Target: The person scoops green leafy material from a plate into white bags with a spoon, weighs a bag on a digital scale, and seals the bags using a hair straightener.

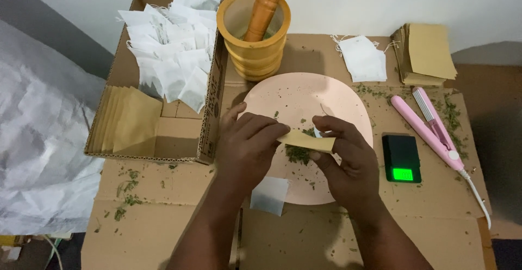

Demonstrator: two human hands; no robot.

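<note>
My left hand (247, 145) and my right hand (345, 158) together hold a small tan paper packet (305, 140) over a pink plate (304, 93). Each hand pinches one end of the packet. A small heap of dried green leaf bits (297, 153) lies on the plate just beneath the packet. A white sachet (270, 195) rests at the plate's near edge, below my left wrist.
A cardboard box (179, 137) at the left holds white sachets (171, 58) and tan packets (128, 119). Behind the plate stands a wooden mortar (254, 47) with a pestle (265, 6). A small black scale (401, 157), a pink heat sealer (427, 131), more sachets (363, 58) and tan packets (427, 52) lie at the right.
</note>
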